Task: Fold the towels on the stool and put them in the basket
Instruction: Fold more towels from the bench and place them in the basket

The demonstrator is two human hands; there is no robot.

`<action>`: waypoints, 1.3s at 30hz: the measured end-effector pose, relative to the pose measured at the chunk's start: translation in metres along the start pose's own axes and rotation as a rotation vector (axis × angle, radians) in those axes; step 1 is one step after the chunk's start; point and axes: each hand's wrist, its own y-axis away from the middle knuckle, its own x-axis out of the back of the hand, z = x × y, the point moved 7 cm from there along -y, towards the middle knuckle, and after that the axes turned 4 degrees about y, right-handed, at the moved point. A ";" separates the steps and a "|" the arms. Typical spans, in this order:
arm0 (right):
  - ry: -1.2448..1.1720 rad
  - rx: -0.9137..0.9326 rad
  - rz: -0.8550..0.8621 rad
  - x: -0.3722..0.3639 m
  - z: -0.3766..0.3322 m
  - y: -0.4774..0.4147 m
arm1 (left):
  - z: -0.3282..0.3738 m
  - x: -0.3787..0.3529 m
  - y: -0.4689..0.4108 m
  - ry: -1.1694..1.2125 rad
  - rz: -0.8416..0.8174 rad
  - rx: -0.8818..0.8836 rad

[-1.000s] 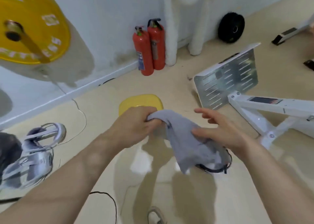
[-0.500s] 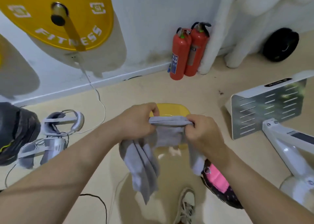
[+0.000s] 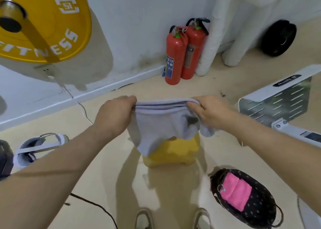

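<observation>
- The left hand (image 3: 114, 115) has its fingers curled tight round one end of the grey towel (image 3: 161, 124). The right hand (image 3: 208, 112) pinches the other end the same way, thumb over the hem.
- A second ago the right hand was open and only brushing a bunched-up cloth. Half a second ago both fists were close together, with a long tail of cloth hanging off the left.
- Now the hands have drawn apart and the top edge runs taut between them. Two hems lie one over the other there, so I'd say the towel is already doubled once.
- The towel hangs in the air at about chest level, its lower edge drooping uneven and lower on the left. It isn't resting on anything.
- Right under it stands the yellow stool (image 3: 173, 154), and no other towel shows on the part of the seat I can see.
- The dotted dark basket (image 3: 260, 211) sits on the floor near the person's right shoe (image 3: 201, 219), with a folded pink towel (image 3: 234, 194) already in it.
- To my eye one towel is done and this one is mid-fold. It likely needs squaring up and another fold before it goes in the basket.
- By the wall stand two red fire extinguishers (image 3: 184, 53), and a yellow weight plate (image 3: 43, 23) looms at the left.
</observation>
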 end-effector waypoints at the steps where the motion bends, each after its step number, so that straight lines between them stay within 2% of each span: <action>1: 0.046 0.020 0.104 0.005 0.004 -0.010 | -0.004 0.007 -0.015 0.028 0.110 -0.016; 6: 0.081 0.021 0.678 0.030 0.030 -0.033 | -0.004 0.024 -0.051 0.014 0.552 -0.166; 9: 0.012 0.031 0.914 0.014 0.040 -0.015 | -0.007 -0.015 -0.040 -0.043 0.636 -0.238; 11: 0.036 0.006 0.947 -0.016 0.058 0.002 | -0.006 -0.068 -0.025 -0.034 0.550 -0.300; 14: 0.155 -0.044 0.849 -0.099 0.108 0.030 | -0.002 -0.177 -0.001 -0.052 0.192 -0.374; 16: 0.179 -0.017 0.696 -0.169 0.138 0.047 | -0.009 -0.247 0.009 -0.020 -0.123 -0.316; 18: 0.117 0.042 0.495 -0.237 0.161 0.064 | -0.014 -0.293 0.017 0.086 -0.329 -0.279; 19: 0.068 0.050 0.383 -0.266 0.171 0.070 | -0.017 -0.308 0.020 0.197 -0.415 -0.215; 21: -0.024 0.028 0.213 -0.310 0.189 0.075 | -0.031 -0.327 0.025 0.598 -0.569 0.032; 22: -0.086 -0.019 0.135 -0.326 0.199 0.071 | -0.039 -0.331 0.026 0.778 -0.574 0.155; 24: -0.267 -0.181 -0.029 -0.348 0.222 0.053 | -0.066 -0.328 0.017 0.951 -0.378 0.319; 26: -0.418 -0.310 -0.241 -0.370 0.240 0.034 | -0.099 -0.327 0.006 0.938 -0.071 0.442; 27: -0.490 -0.405 -0.329 -0.376 0.248 0.029 | -0.111 -0.331 0.003 0.909 -0.020 0.509; 28: -0.577 -0.495 -0.389 -0.385 0.255 0.025 | -0.117 -0.341 0.001 0.882 -0.044 0.562; 31: -0.838 -0.676 -0.523 -0.412 0.258 0.025 | -0.115 -0.376 0.002 0.922 -0.263 0.637; 34: -1.100 -0.719 -0.666 -0.437 0.242 0.034 | -0.117 -0.391 0.010 1.035 -0.296 0.718; 37: -1.202 -0.724 -0.580 -0.434 0.226 0.040 | -0.123 -0.414 0.029 1.025 -0.440 0.790; 39: -1.165 -0.704 -0.352 -0.422 0.229 0.035 | -0.122 -0.429 0.047 1.017 -0.545 0.834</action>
